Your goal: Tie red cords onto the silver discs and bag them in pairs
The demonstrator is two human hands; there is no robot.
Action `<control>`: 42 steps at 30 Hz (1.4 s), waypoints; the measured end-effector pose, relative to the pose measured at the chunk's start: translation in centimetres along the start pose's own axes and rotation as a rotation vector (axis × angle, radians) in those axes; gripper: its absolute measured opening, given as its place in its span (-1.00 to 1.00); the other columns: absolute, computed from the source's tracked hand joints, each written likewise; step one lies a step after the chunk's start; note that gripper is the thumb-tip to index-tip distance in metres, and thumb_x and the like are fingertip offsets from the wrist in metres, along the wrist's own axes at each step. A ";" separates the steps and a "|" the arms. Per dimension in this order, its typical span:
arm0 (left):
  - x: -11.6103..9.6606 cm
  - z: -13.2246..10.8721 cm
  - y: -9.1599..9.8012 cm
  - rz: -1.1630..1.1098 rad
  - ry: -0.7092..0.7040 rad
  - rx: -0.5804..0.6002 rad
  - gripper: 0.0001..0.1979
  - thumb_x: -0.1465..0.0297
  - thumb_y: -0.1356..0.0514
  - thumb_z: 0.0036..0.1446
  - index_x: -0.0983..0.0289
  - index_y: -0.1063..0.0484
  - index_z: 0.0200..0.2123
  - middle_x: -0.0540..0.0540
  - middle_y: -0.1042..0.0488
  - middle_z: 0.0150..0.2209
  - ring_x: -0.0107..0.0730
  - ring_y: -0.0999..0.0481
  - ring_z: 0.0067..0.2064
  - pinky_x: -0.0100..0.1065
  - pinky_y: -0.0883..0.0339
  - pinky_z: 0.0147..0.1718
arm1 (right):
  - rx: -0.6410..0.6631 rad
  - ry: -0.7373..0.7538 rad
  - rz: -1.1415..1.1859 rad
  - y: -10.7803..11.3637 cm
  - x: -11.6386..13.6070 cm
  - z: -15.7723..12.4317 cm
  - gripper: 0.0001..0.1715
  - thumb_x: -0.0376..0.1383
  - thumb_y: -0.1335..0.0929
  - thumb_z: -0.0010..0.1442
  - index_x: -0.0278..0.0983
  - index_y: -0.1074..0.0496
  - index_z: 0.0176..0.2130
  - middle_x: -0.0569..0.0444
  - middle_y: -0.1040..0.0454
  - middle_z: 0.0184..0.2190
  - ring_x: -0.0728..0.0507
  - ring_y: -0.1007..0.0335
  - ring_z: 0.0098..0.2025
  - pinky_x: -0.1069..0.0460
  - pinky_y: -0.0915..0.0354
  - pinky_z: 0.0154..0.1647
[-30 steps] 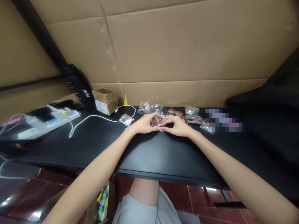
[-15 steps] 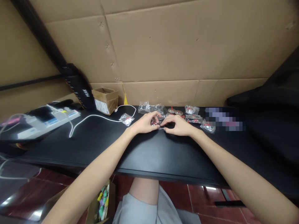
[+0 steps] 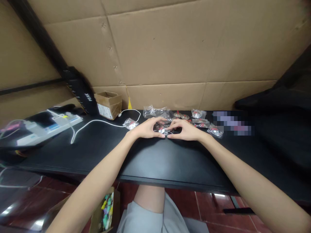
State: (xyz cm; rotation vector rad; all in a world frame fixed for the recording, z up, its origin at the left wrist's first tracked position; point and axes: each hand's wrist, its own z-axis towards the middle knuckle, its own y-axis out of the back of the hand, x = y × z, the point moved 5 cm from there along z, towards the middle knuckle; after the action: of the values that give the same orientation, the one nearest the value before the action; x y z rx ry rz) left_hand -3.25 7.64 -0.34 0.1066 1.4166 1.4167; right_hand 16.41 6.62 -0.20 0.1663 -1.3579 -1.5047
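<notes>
My left hand [image 3: 145, 128] and my right hand [image 3: 186, 130] meet at the middle of the black table [image 3: 155, 161]. Both pinch one small clear plastic bag [image 3: 162, 128] with a red-marked part inside, the fingertips curled round it. Just behind the hands lie several more clear bags [image 3: 155, 112] and several loose round parts with red bits [image 3: 181, 115]. One single bag [image 3: 130, 123] rests to the left of my left hand.
A small open cardboard box [image 3: 109, 104] stands at the back left, with a white cable [image 3: 97, 122] curling past it to a white power strip [image 3: 48, 126]. Cardboard sheets [image 3: 170, 48] wall the back. More filled bags [image 3: 213, 130] lie right. Below the table sits a box of coloured items [image 3: 107, 210].
Both hands have stayed together on the small bag, their fingers shifting a little around it. The view has drifted slightly.
</notes>
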 end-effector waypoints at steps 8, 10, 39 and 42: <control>-0.1 0.2 -0.6 -0.002 0.021 -0.071 -0.30 0.19 -0.47 0.07 0.18 -0.40 0.26 0.14 -0.61 -0.05 -0.18 -0.61 -0.05 -0.17 -0.43 0.01 | -0.172 -0.655 0.658 -0.5 -0.2 -0.1 -0.70 -0.40 -0.40 0.14 -0.37 -0.56 -0.10 -0.19 -0.69 -0.19 -0.04 -0.42 -0.52 0.11 -0.09 -0.64; -0.2 0.3 -0.7 0.008 0.011 -0.089 -0.32 0.19 -0.46 0.08 0.18 -0.41 0.25 0.14 -0.61 -0.06 -0.19 -0.60 -0.06 -0.18 -0.43 -0.02 | -0.171 -0.709 0.728 -0.8 0.2 -0.1 -0.65 -0.43 -0.38 0.12 -0.36 -0.48 -0.05 -0.23 -0.68 -0.17 -0.05 -0.47 -0.54 0.13 -0.01 -0.69; -0.8 0.0 0.0 -0.025 0.050 -0.038 -0.02 0.14 -0.54 -0.07 0.16 -0.24 0.37 0.24 -0.57 0.04 -0.07 -0.57 0.05 -0.10 -0.37 0.05 | -0.293 -0.620 0.712 -3.2 0.3 0.0 -0.34 -0.37 -0.43 0.19 -0.16 -0.10 0.17 -0.07 -0.66 -0.14 -0.10 -0.52 -0.67 0.17 0.03 -0.88; -0.5 -0.2 0.2 0.002 0.091 -0.051 -0.03 0.14 -0.54 -0.08 0.17 -0.25 0.36 0.24 -0.55 0.04 -0.07 -0.57 0.03 -0.08 -0.39 0.03 | -0.323 -0.653 0.716 -3.0 -0.1 -0.1 -0.32 -0.38 -0.43 0.17 -0.16 -0.11 0.17 -0.08 -0.66 -0.12 -0.09 -0.52 -0.67 0.17 0.05 -0.87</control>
State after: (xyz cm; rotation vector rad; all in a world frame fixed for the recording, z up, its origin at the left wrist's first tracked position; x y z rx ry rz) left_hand -3.26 7.21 0.09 0.0106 1.4539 1.4740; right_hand 14.80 6.03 -2.62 -0.9932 -1.4127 -1.1523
